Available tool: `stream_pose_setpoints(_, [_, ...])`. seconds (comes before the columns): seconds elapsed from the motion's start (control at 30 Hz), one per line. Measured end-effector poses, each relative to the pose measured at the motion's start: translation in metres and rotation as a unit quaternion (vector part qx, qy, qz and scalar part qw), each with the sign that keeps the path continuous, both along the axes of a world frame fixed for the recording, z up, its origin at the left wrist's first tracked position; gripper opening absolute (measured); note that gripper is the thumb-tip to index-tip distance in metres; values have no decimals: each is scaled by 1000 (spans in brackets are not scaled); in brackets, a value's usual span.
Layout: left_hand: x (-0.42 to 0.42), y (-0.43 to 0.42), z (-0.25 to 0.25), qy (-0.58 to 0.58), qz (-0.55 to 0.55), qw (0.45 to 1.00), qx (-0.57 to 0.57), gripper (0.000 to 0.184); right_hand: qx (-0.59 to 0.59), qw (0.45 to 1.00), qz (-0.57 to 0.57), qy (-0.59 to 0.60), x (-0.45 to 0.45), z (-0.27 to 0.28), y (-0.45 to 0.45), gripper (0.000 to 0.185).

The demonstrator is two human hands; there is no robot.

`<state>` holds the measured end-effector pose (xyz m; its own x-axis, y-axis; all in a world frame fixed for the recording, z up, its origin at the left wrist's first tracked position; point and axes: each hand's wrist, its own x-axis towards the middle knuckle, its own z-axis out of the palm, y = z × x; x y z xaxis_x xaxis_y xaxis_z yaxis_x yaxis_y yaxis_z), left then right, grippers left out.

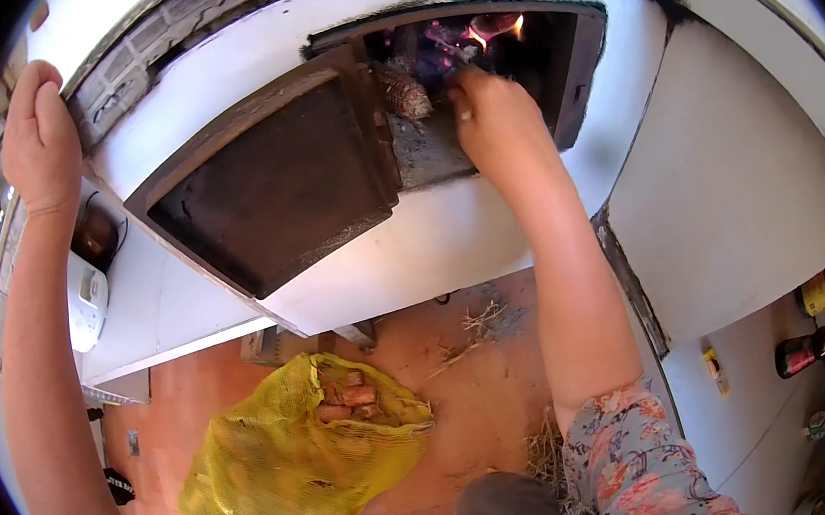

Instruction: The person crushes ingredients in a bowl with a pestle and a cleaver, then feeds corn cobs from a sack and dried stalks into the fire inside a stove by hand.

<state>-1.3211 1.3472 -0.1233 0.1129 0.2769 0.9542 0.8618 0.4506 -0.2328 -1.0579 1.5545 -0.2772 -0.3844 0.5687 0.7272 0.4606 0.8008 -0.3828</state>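
Note:
My right hand [500,113] reaches into the mouth of a stove firebox [565,81], fingers curled. Whatever they hold, if anything, is hidden behind the knuckles. To its left a corn cob [403,93] lies at the opening, by the sill. Flames [499,31] burn deeper inside, above my fingertips. The dark metal firebox door [264,183] hangs open to the left. My left hand [40,141] is closed on the tiled edge of the stove top [113,88], at the upper left.
Below, a yellow mesh sack [284,472] holds corn cobs [352,397] at its mouth. Dry straw [485,322] litters the reddish floor [467,392]. A dark bottle [816,348] and other bottles stand at the right. A white appliance [85,302] sits on the left counter [163,319].

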Motion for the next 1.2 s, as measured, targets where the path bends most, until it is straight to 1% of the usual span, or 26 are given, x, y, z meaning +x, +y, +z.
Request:
stream_pose_setpoints(0.07, [0, 0, 1, 0, 9, 1000, 0, 22, -15, 998, 28, 56, -15, 2, 12, 15])
stream_pose_setpoints(0.1, [3, 1, 0, 1, 7, 1000, 2, 21, -17, 998, 26, 59, -23, 3, 19, 15])
stream_pose_setpoints(0.17, [6, 2, 0, -4, 7, 1000, -1, 20, -121, 965, 125, 197, -33, 5, 32, 17])
stream_pose_setpoints(0.2, [7, 2, 0, -11, 10, 1000, -2, 20, -119, 965, 123, 200, -29, 7, 31, 17])
stream_pose_setpoints(0.27, [12, 1, 1, 9, -7, 1000, 4, 19, -155, 938, 186, 250, -13, 5, 21, 16])
stream_pose_setpoints(0.33, [9, 0, 1, -5, -24, 999, -24, 16, -163, 935, 199, 243, 3, -3, 5, 15])
stream_pose_setpoints(0.4, [12, 0, 0, -8, -20, 1000, -21, 15, -177, 932, 214, 235, 18, -10, -12, 14])
stream_pose_setpoints(0.5, [15, 1, 0, -10, -27, 999, -20, 14, -163, 923, 221, 268, 34, -9, -26, 12])
stream_pose_setpoints(0.57, [17, 2, 0, -6, -28, 999, -18, 14, -194, 900, 230, 315, 42, -10, -28, 16])
stream_pose_setpoints(0.6, [17, 3, 1, -4, -29, 999, -16, 14, -191, 900, 230, 317, 45, -10, -29, 16])
stream_pose_setpoints(0.67, [16, 3, 0, -12, -33, 999, -14, 14, -189, 890, 206, 361, 51, -13, -34, 16])
stream_pose_setpoints(0.7, [17, 4, 1, -11, -34, 999, -14, 14, -188, 890, 206, 362, 54, -17, -37, 16])
stream_pose_setpoints(0.77, [17, 2, 1, -14, -40, 999, -22, 14, -116, 936, 139, 302, 58, -27, -42, 15])
stream_pose_setpoints(0.8, [16, 2, 2, -12, -39, 999, -22, 14, -116, 935, 139, 304, 61, -28, -46, 15])
stream_pose_setpoints(0.87, [16, 2, 1, -18, -37, 999, -23, 14, -33, 964, 89, 250, 67, -27, -52, 14])
stream_pose_setpoints(1.0, [17, 3, 0, -12, -42, 999, -12, 14, -36, 958, 112, 262, 65, -27, -49, 11])
stream_pose_setpoints(1.07, [17, 3, 0, -17, -38, 999, -13, 14, 12, 971, 81, 226, 60, -29, -40, 11])
stream_pose_setpoints(1.1, [16, 2, 0, -16, -38, 999, -15, 14, 10, 970, 81, 227, 58, -28, -37, 11])
stream_pose_setpoints(1.17, [15, 2, 0, -12, -38, 999, -18, 15, 34, 995, 23, 96, 53, -26, -32, 13])
stream_pose_setpoints(1.2, [13, 1, 1, -11, -37, 999, -18, 15, 34, 995, 24, 96, 53, -26, -32, 13])
